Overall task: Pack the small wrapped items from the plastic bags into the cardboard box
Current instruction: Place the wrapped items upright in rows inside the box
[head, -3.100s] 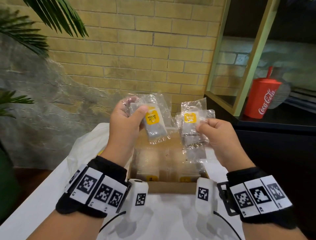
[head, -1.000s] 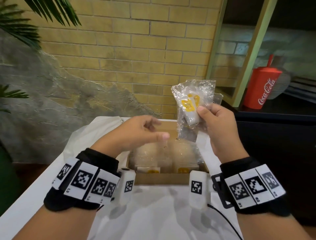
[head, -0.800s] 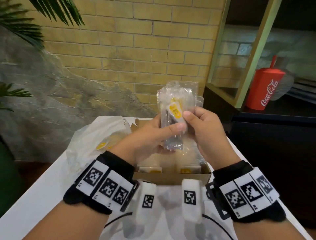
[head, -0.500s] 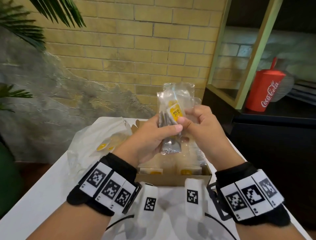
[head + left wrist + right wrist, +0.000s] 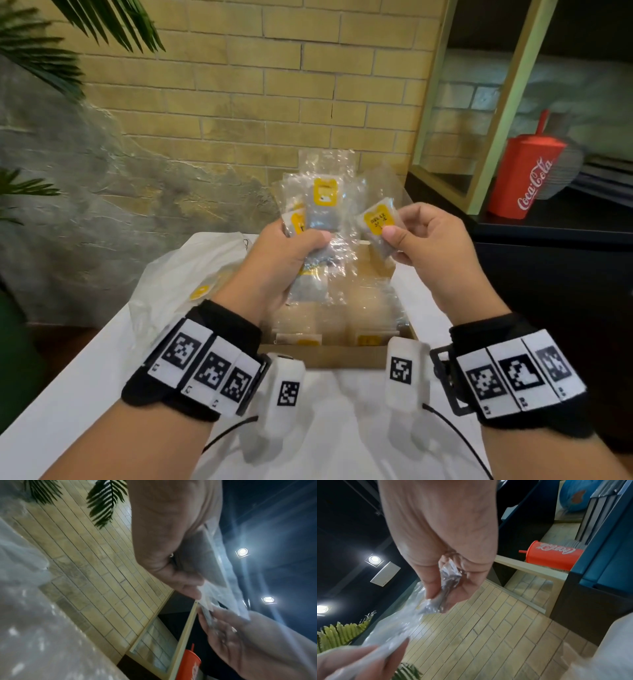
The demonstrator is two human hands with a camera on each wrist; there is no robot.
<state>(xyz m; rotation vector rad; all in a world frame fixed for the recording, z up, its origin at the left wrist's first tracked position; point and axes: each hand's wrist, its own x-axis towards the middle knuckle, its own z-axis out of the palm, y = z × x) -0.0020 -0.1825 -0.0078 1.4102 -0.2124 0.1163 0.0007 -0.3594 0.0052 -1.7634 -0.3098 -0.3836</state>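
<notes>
Above the open cardboard box (image 5: 342,359), my left hand (image 5: 291,253) grips a bunch of clear-wrapped items with yellow labels (image 5: 323,205). My right hand (image 5: 421,240) pinches one single wrapped item (image 5: 376,226) between thumb and fingers, just right of the bunch. In the right wrist view the thumb and fingers of that hand (image 5: 443,588) close on crinkled clear wrap (image 5: 448,580). The left wrist view shows my left hand (image 5: 185,582) curled round grey packets (image 5: 205,563). The box holds rows of the same wrapped items (image 5: 342,315).
A white plastic bag (image 5: 178,284) with more yellow-labelled items lies left of the box on the white table (image 5: 85,394). A red Coca-Cola cup (image 5: 527,181) stands on a dark shelf at right. A brick wall rises behind the box, palm leaves at left.
The hands held one bunch together half a second ago. Now they have parted: the right hand has drawn one item off to the right, and the left keeps the rest.
</notes>
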